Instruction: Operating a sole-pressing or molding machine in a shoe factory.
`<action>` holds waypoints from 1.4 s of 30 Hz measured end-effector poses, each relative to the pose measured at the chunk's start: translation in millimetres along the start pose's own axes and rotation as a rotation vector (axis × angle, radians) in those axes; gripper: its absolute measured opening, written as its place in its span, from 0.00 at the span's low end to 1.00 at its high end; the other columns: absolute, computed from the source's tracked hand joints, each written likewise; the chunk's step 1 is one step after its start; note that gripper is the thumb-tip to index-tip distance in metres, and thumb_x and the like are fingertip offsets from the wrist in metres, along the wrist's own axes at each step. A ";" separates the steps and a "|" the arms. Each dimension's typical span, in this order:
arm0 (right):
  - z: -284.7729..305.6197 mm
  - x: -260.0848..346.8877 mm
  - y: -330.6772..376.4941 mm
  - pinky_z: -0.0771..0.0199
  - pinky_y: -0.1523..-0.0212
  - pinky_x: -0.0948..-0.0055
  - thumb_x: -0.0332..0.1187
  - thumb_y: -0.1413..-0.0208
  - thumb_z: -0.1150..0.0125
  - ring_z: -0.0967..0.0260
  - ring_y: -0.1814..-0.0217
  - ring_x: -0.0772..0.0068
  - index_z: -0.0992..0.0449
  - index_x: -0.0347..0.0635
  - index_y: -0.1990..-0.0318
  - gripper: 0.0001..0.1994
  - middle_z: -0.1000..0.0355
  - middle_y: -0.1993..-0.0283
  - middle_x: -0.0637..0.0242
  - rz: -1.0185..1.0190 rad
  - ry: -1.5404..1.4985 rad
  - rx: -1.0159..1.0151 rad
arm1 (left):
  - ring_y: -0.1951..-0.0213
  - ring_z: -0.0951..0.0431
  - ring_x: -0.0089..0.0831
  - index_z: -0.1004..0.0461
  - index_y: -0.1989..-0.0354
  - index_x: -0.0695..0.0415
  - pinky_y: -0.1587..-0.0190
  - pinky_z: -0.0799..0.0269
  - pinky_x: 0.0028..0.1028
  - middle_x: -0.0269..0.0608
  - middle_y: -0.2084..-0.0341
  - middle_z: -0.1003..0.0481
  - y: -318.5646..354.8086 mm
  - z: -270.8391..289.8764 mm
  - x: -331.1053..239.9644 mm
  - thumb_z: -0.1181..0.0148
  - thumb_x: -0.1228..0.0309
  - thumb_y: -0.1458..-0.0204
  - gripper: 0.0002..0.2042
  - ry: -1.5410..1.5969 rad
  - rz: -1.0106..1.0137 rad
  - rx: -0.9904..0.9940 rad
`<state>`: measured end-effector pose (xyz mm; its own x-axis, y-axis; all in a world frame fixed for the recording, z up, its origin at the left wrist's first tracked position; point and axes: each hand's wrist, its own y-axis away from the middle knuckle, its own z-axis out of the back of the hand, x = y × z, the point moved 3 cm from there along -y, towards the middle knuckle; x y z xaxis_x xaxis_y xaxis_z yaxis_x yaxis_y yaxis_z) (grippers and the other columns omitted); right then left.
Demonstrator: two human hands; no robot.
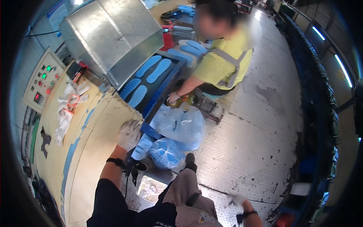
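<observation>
My left hand [129, 134], in a white work glove, lies at the corner of the cream-coloured worktable [100, 128], beside the blue frame of a conveyor. Its fingers are laid out flat, with nothing seen in them. My right hand [237, 199], also gloved, hangs out over the floor to the right of my leg, its fingers loosely apart and no object visible in it. Blue shoe insoles [137, 96] lie in pairs on the dark conveyor belt [153, 86], coming from under a metal hood [113, 34]. Below the belt's end are clear plastic bags [179, 126] with blue contents.
A co-worker [227, 64] in a yellow reflective vest sits beyond the bags, a gloved hand low beside the conveyor. White gloves [68, 109] lie on the worktable near a control panel [44, 81]. A plastic-lined box [150, 188] stands by my feet. Dark machinery runs along the right.
</observation>
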<state>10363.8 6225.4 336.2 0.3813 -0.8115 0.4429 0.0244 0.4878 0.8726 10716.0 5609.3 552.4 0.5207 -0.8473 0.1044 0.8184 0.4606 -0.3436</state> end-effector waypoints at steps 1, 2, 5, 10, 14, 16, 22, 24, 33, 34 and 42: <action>-50.2 -36.1 15.2 0.34 0.78 0.71 0.54 0.31 0.50 0.34 0.79 0.77 0.28 0.45 0.37 0.26 0.14 0.61 0.60 -0.401 -0.300 0.177 | 0.39 0.31 0.49 0.26 0.45 0.58 0.37 0.35 0.49 0.48 0.42 0.29 -0.3 4.4 -2.3 0.39 0.69 0.48 0.20 0.016 0.004 -0.007; -101.6 -73.1 33.2 0.37 0.79 0.73 0.55 0.30 0.53 0.38 0.82 0.80 0.32 0.49 0.32 0.27 0.14 0.61 0.62 -0.483 -0.500 0.193 | 0.38 0.31 0.50 0.27 0.44 0.58 0.36 0.35 0.49 0.48 0.42 0.30 -2.0 1.5 -7.6 0.39 0.69 0.48 0.21 0.050 -0.002 -0.018; -175.5 -63.2 67.9 0.35 0.81 0.71 0.51 0.32 0.41 0.37 0.83 0.73 0.23 0.35 0.47 0.24 0.20 0.72 0.60 -0.380 -0.746 0.104 | 0.38 0.32 0.50 0.29 0.42 0.58 0.36 0.37 0.49 0.50 0.41 0.30 19.5 5.6 -1.2 0.39 0.69 0.48 0.23 0.008 0.070 -0.028; -204.3 -16.2 85.6 0.33 0.82 0.69 0.48 0.33 0.39 0.31 0.81 0.69 0.27 0.31 0.41 0.26 0.19 0.68 0.52 -0.447 -0.842 -0.089 | 0.39 0.30 0.55 0.31 0.39 0.62 0.35 0.36 0.50 0.58 0.42 0.29 -4.4 -77.3 -58.3 0.40 0.70 0.47 0.25 0.370 0.286 0.097; -176.9 27.3 70.7 0.33 0.82 0.69 0.48 0.33 0.39 0.31 0.80 0.69 0.28 0.31 0.41 0.26 0.19 0.68 0.52 -0.451 -0.877 -0.115 | 0.45 0.24 0.58 0.32 0.37 0.58 0.42 0.27 0.48 0.60 0.47 0.24 9.1 -125.9 -171.1 0.41 0.63 0.44 0.26 0.729 -0.136 0.994; -161.7 42.6 64.7 0.33 0.82 0.69 0.48 0.33 0.39 0.30 0.80 0.69 0.28 0.31 0.41 0.26 0.19 0.68 0.52 -0.471 -0.901 -0.121 | 0.41 0.25 0.55 0.36 0.31 0.55 0.38 0.29 0.47 0.58 0.40 0.27 19.5 -129.1 -224.2 0.42 0.56 0.40 0.30 0.709 -0.291 1.256; -117.0 74.5 40.5 0.33 0.82 0.68 0.47 0.33 0.39 0.30 0.80 0.69 0.28 0.31 0.40 0.27 0.19 0.68 0.52 -0.501 -0.967 -0.154 | 0.41 0.24 0.53 0.25 0.43 0.57 0.39 0.30 0.47 0.56 0.44 0.25 46.1 -147.4 -255.0 0.41 0.53 0.41 0.24 0.646 -0.261 1.375; -113.5 80.3 37.5 0.32 0.82 0.68 0.47 0.33 0.39 0.30 0.80 0.69 0.29 0.31 0.40 0.27 0.19 0.68 0.51 -0.516 -0.983 -0.149 | 0.43 0.23 0.53 0.22 0.47 0.57 0.40 0.28 0.46 0.56 0.45 0.23 49.7 -157.3 -249.7 0.41 0.55 0.41 0.21 0.611 -0.283 1.375; -122.9 83.4 26.5 0.32 0.81 0.68 0.47 0.33 0.39 0.29 0.79 0.68 0.29 0.31 0.39 0.27 0.19 0.67 0.51 -0.509 -1.021 -0.155 | 0.51 0.18 0.54 0.19 0.54 0.56 0.48 0.25 0.48 0.55 0.56 0.18 24.5 -143.6 -245.6 0.40 0.63 0.46 0.15 0.671 -0.488 1.569; -122.4 87.3 21.8 0.32 0.81 0.68 0.47 0.33 0.39 0.29 0.79 0.68 0.29 0.31 0.39 0.27 0.19 0.67 0.51 -0.494 -1.013 -0.155 | 0.51 0.18 0.54 0.19 0.54 0.56 0.48 0.25 0.48 0.55 0.56 0.18 22.3 -143.7 -243.2 0.40 0.63 0.46 0.15 0.664 -0.487 1.541; -114.3 92.1 0.7 0.32 0.81 0.68 0.46 0.33 0.39 0.29 0.79 0.67 0.30 0.31 0.39 0.27 0.19 0.67 0.50 -0.464 -0.985 -0.165 | 0.51 0.18 0.54 0.19 0.52 0.56 0.49 0.24 0.49 0.54 0.56 0.18 36.8 -134.9 -242.3 0.37 0.62 0.45 0.16 0.740 -0.479 1.563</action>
<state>10504.5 6187.8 354.1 -0.5991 -0.7927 0.1128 0.1257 0.0461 0.9910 10587.2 5795.9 388.5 0.3466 -0.6969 -0.6279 0.5260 -0.4098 0.7452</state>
